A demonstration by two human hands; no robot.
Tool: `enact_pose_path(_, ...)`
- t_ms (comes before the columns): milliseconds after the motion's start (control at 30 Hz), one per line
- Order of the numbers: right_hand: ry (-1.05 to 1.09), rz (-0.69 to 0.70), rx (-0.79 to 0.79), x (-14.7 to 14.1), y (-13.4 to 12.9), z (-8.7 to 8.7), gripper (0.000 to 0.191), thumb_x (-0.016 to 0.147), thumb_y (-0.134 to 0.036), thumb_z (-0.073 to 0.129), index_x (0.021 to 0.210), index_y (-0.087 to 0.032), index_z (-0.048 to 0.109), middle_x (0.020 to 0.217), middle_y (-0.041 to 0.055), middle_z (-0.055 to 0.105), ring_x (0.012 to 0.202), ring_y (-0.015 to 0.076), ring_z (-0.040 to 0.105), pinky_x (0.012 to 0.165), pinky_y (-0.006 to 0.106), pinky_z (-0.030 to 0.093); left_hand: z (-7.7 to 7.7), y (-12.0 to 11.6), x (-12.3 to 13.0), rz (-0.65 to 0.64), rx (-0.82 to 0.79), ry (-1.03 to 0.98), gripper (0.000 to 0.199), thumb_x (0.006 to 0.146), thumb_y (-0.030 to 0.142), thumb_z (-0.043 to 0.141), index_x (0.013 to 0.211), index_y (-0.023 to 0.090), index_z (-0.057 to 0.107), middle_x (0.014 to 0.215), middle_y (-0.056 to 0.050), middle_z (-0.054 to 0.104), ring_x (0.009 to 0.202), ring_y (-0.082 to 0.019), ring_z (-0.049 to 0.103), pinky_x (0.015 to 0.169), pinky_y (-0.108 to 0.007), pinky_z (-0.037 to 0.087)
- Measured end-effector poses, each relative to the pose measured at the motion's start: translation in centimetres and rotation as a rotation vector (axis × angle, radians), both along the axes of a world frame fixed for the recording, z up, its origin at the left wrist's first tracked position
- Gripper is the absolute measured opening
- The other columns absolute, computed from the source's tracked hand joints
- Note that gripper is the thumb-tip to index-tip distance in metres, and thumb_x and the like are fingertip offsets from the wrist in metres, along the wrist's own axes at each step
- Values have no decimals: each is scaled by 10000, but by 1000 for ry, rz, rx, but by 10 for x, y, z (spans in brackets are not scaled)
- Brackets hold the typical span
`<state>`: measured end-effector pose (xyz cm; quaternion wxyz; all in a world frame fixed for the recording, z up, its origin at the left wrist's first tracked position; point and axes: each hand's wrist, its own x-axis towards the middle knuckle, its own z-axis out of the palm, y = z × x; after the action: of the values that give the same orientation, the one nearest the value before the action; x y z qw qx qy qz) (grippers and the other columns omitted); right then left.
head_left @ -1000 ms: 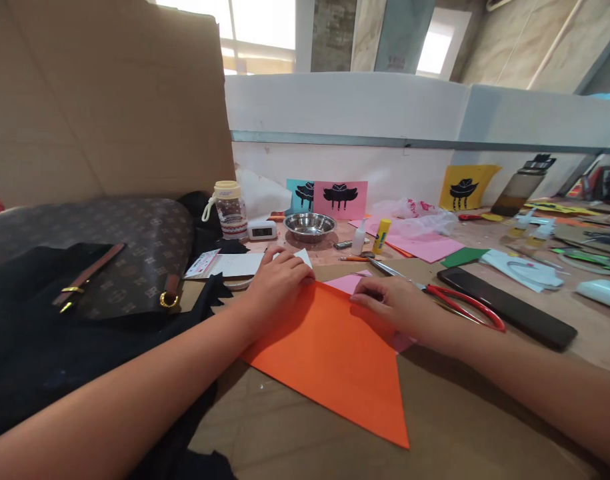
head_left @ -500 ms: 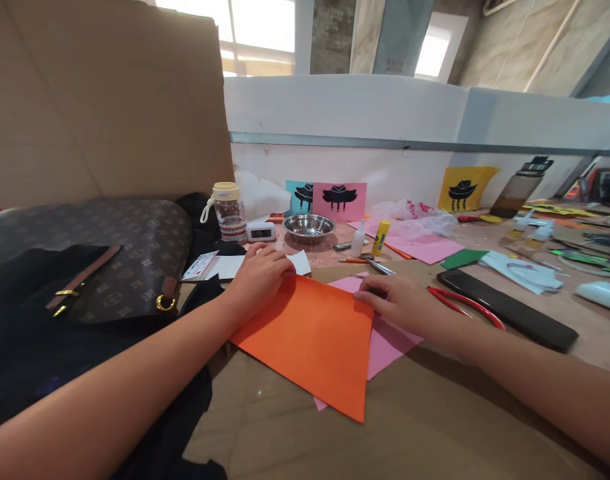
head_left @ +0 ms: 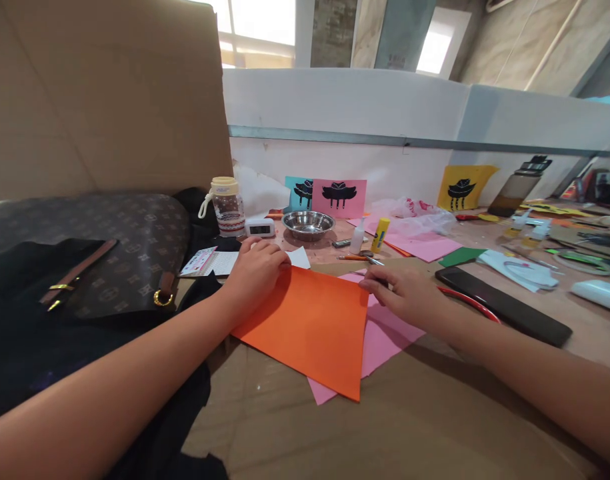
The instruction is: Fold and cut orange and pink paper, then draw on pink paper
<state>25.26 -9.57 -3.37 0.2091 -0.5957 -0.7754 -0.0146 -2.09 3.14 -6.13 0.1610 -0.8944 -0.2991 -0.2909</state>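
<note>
Over cardboard [head_left: 285,433], an orange sheet [head_left: 305,327] spans left hand [head_left: 259,270] to right hand [head_left: 397,290]

The left hand rests curled over its far-left edge; whether it grips, I cannot tell. The right hand pinches its far-right corner, with pink paper [head_left: 387,340] nearer the wearer. The orange sheet looks light, fairly stiff but easily creased, best held by edges or corners.

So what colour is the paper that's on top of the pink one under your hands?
The top paper is plain orange, clearest in the head view.
</note>
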Motion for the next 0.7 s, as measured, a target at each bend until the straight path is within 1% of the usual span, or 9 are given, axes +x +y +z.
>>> enact_pose_path(100,28,7,83,2,0,3,407,989,-416,406,674,-202,551,646,27,588,643,176,523,586,300,328,0,-1,0,13,10,1,258,941,170,473,826,218,698,868,-64,718,940,-285,625,971,-501,347)
enact_pose_path(167,77,-27,128,3,-1,6,433,990,-425,404,634,-207,520,605,22,572,617,172,526,582,302,342,0,-2,0,16,15,1,242,936,168,486,828,219,697,870,-64,722,936,-286,629,960,-500,357)
enact_pose_path(200,105,-46,146,3,-2,8,421,989,-420,411,647,-208,536,612,22,586,621,173,540,588,301,359,1,-4,1,14,18,0,239,937,168,488,832,220,696,869,-63,725,930,-284,631,954,-498,362)
enact_pose_path(267,144,-48,179,1,-3,8,345,978,-399,449,742,-206,612,713,35,659,688,184,592,631,302,404,3,-10,4,5,29,-2,239,949,171,478,851,215,691,879,-63,732,921,-278,635,958,-497,364)
enact_pose_path(333,135,6,200,-2,-3,6,251,962,-379,511,883,-208,676,877,48,720,819,204,634,724,317,441,7,-21,9,-16,46,3,238,964,174,463,877,199,683,906,-72,737,920,-271,638,979,-494,359)
enact_pose_path(400,75,81,199,-7,-4,2,204,951,-348,554,974,-211,703,964,51,740,905,220,640,794,337,442,12,-34,14,-55,63,20,239,973,169,453,888,185,676,901,-73,737,898,-254,644,996,-476,358)
enact_pose_path(500,-46,156,167,-14,-5,-5,192,949,-254,536,939,-200,720,895,52,747,834,218,632,753,344,432,16,-53,21,-124,83,63,249,988,173,442,898,176,674,820,-49,721,814,-224,645,990,-440,372)
enact_pose_path(567,-82,188,154,-18,-6,-9,207,943,-210,516,898,-191,718,861,57,739,796,212,624,728,338,428,16,-63,24,-169,99,92,237,991,160,447,931,176,676,816,-36,715,792,-210,638,996,-424,368)
enact_pose_path(700,-64,225,146,-22,-8,-14,201,957,-246,524,904,-186,708,862,63,722,812,209,610,745,333,433,15,-73,28,-252,145,150,204,980,113,474,952,176,666,816,-22,693,768,-191,616,963,-391,373)
